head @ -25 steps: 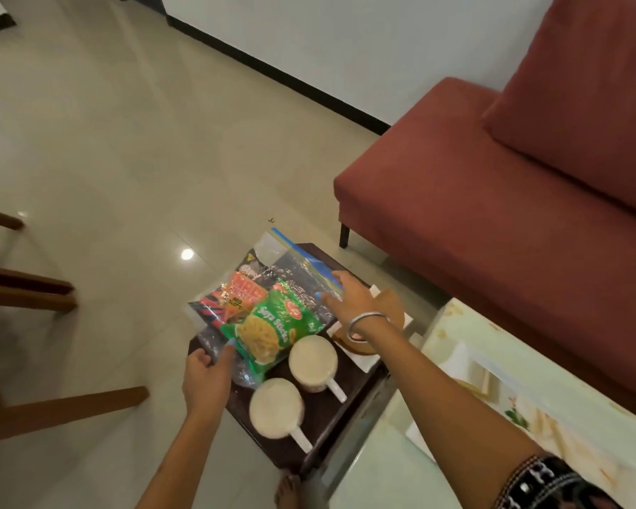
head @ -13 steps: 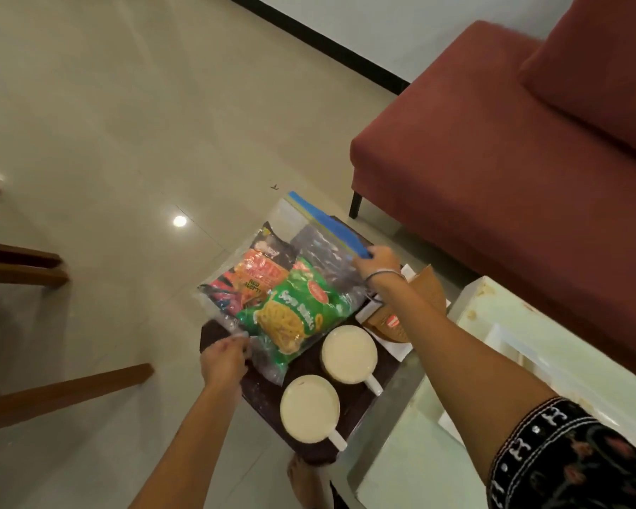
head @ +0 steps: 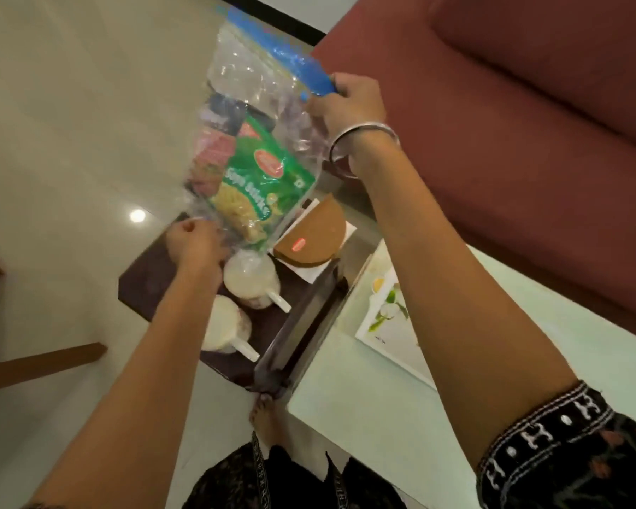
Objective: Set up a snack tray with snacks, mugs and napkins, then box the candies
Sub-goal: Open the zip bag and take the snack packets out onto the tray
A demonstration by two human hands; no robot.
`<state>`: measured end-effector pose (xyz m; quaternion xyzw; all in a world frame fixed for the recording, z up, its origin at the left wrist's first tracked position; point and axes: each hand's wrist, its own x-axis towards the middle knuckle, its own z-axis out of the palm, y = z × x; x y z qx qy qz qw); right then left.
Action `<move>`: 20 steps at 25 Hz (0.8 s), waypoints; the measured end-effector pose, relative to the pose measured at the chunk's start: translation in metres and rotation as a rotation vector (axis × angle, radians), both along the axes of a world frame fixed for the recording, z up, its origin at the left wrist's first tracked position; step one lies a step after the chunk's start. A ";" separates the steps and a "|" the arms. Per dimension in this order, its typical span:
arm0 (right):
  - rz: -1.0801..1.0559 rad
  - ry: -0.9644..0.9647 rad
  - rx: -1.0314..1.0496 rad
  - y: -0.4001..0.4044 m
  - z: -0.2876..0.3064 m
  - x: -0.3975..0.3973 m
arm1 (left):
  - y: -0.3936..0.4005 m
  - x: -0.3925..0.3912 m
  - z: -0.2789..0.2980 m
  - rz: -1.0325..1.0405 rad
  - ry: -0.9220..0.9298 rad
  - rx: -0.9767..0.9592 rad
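Note:
A clear zip bag (head: 250, 79) with a blue seal strip hangs in the air above the dark brown tray (head: 144, 277). Inside it are a green Soya Sticks packet (head: 261, 185) and other snack packets. My right hand (head: 349, 104) grips the bag's blue top corner. My left hand (head: 191, 244) pinches its bottom corner just above the tray. Two white mugs (head: 248, 277) (head: 223, 325) stand on the tray. A brown half-round holder (head: 316, 233) lies on white napkins (head: 309, 273) at the tray's far right.
The tray sits on a dark low stand beside a pale glass table (head: 401, 398) with a white floral card (head: 390, 317). A red sofa (head: 511, 141) fills the right. Wooden chair legs (head: 37, 365) stand at the left on the tiled floor. My bare foot (head: 265, 413) is below.
The zip bag of snacks has been lifted off the tray and tipped upright; my right hand rose with its top corner while my left hand stayed low at the bottom corner.

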<state>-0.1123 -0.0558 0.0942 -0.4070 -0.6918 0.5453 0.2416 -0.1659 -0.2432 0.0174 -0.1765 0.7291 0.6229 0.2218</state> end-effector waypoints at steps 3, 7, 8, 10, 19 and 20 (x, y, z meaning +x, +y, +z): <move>-0.012 0.009 0.099 0.011 0.028 0.073 | 0.035 0.066 0.007 -0.177 -0.023 -0.079; -0.014 0.012 0.232 0.012 0.048 0.161 | 0.079 0.142 0.036 -0.316 0.274 -0.163; -0.020 -0.036 0.315 0.010 0.047 0.181 | 0.093 0.156 0.051 -0.320 0.314 -0.083; -0.033 -0.160 0.475 0.001 0.039 0.215 | 0.120 0.178 0.079 -0.413 0.225 0.167; -0.235 -0.045 -0.038 -0.023 -0.021 0.306 | 0.150 0.242 0.062 -0.860 0.107 0.017; -0.333 0.013 -0.198 -0.019 -0.024 0.314 | 0.148 0.249 0.058 -0.872 -0.012 0.060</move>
